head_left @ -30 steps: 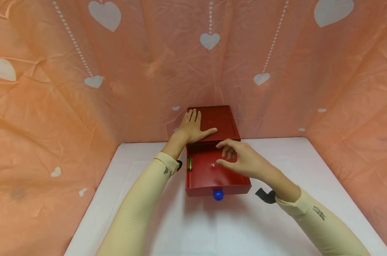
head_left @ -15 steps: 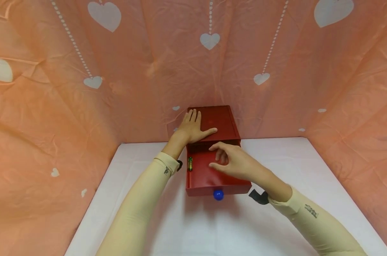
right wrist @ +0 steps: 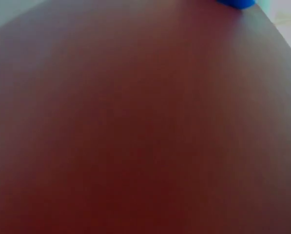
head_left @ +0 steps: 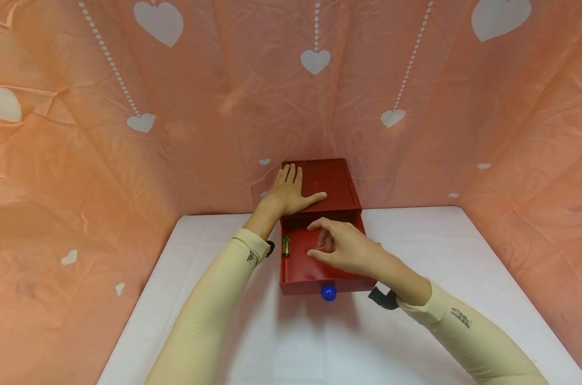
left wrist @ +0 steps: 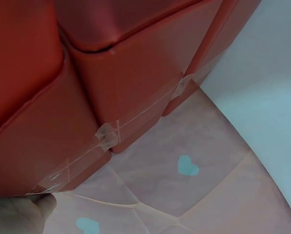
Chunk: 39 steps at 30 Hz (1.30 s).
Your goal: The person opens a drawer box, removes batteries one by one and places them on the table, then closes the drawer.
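A red drawer box point(head_left: 326, 182) stands against the back, its drawer point(head_left: 300, 270) pulled out. My left hand point(head_left: 287, 195) rests flat on the left of the box's top, fingers spread. Inside the drawer, along its left wall, a green and gold battery point(head_left: 285, 246) lies lengthwise. Over the drawer's right half hovers my right hand point(head_left: 344, 247), curved, thumb and forefinger apart, holding nothing. A blue round knob point(head_left: 328, 293) sits on the drawer front. In the left wrist view, part of the left hand point(left wrist: 18, 214) shows at the red box side. Blurred red fills most of the right wrist view.
A white tabletop point(head_left: 291, 342) lies beneath the box. Behind and at both sides hangs an orange-pink cloth point(head_left: 233, 107) printed with white hearts. Clear tape point(left wrist: 106, 135) runs along the box's side. A black strap point(head_left: 383, 298) hangs from the right wrist.
My right hand has moved left over the drawer, toward the battery, keeping its curved shape. The left hand, the box and the battery have stayed where they were.
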{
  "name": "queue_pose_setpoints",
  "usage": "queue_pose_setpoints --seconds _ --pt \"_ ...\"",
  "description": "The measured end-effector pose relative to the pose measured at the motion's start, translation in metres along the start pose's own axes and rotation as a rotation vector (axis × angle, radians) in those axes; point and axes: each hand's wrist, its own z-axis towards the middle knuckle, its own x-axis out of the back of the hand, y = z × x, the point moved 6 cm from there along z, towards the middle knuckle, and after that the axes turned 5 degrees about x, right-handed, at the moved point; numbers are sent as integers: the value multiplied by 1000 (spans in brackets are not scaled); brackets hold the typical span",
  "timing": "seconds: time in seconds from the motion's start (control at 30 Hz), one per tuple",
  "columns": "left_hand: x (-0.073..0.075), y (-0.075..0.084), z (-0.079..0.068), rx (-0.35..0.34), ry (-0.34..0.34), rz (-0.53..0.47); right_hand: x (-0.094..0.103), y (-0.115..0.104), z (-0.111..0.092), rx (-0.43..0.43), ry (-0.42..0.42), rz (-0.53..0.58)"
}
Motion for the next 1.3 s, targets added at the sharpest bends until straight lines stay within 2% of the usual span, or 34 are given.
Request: queue_pose_setpoints --seconds 0.3,0.7,1.3 --pt "1 2 0 -1 -2 29 -9 -8 4 -18 -31 -41" --pt "2 2 -3 -1 -5 4 -15 -11 11 -29 -61 -63" --pt "2 2 -3 1 -5 4 -31 -7 24 -40 -103 10"
